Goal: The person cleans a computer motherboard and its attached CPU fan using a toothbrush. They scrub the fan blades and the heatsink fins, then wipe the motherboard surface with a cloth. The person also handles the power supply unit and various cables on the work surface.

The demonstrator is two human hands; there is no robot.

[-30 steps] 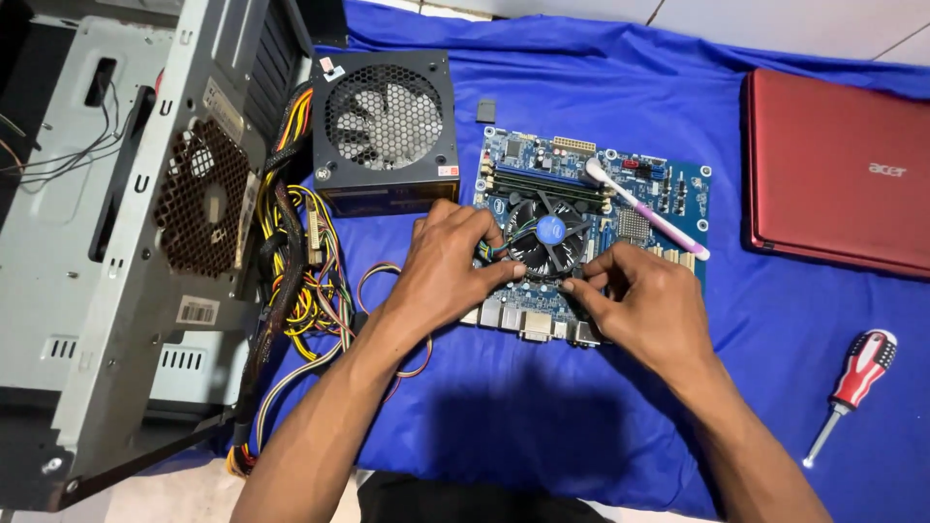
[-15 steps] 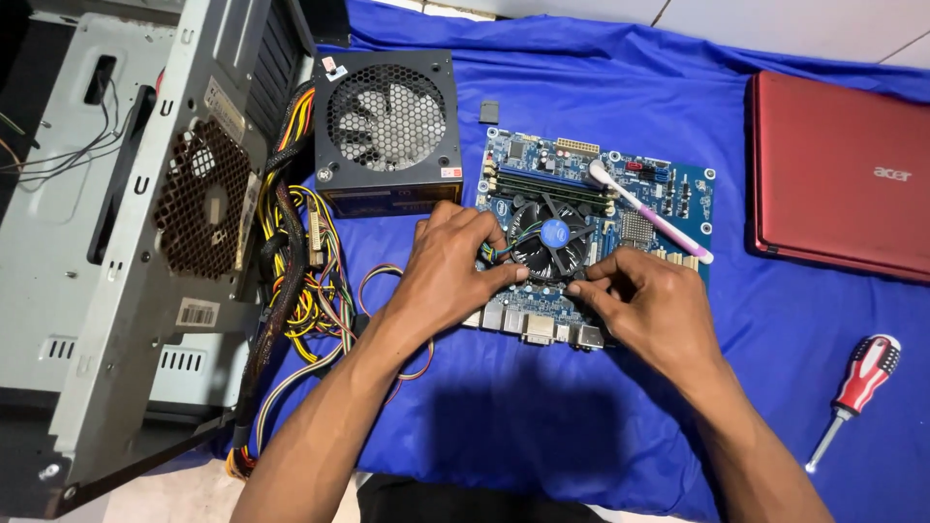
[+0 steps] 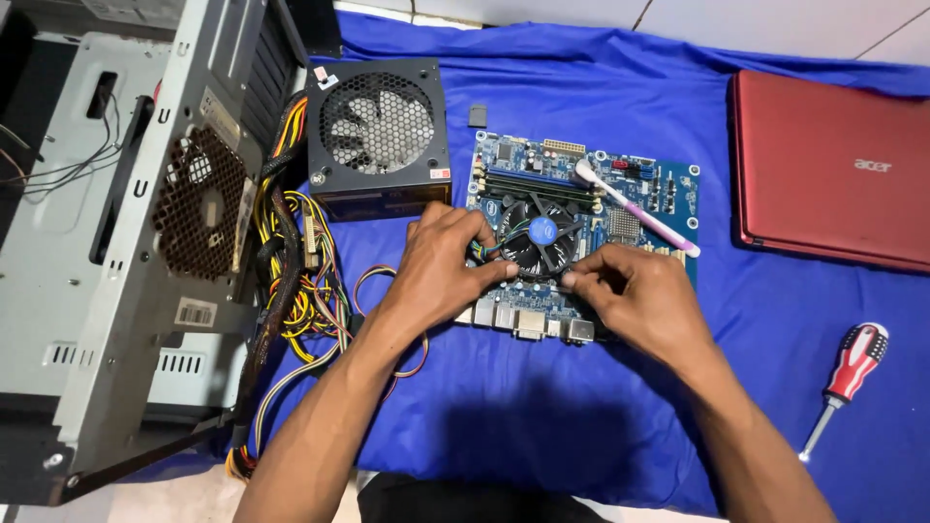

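A blue motherboard [image 3: 668,189] lies on a blue cloth [image 3: 542,407], with a black round cooler fan [image 3: 539,237] mounted near its middle. My left hand [image 3: 441,266] rests on the board's left side, fingers curled against the fan's near-left edge. My right hand [image 3: 639,300] sits at the fan's near-right corner, thumb and fingers pinched on a small part of the cooler there. A white and pink syringe-like tube [image 3: 635,208] lies across the board beyond my right hand.
A black power supply [image 3: 380,136] with bundled coloured cables [image 3: 300,281] sits left of the board. An open grey computer case [image 3: 116,252] stands at far left. A closed red laptop [image 3: 833,169] is at right, a red-handled screwdriver [image 3: 845,383] below it.
Both hands stay at the fan's near corners with only slight finger shifts. The whole view has drifted a little, so everything sits slightly further left and higher.
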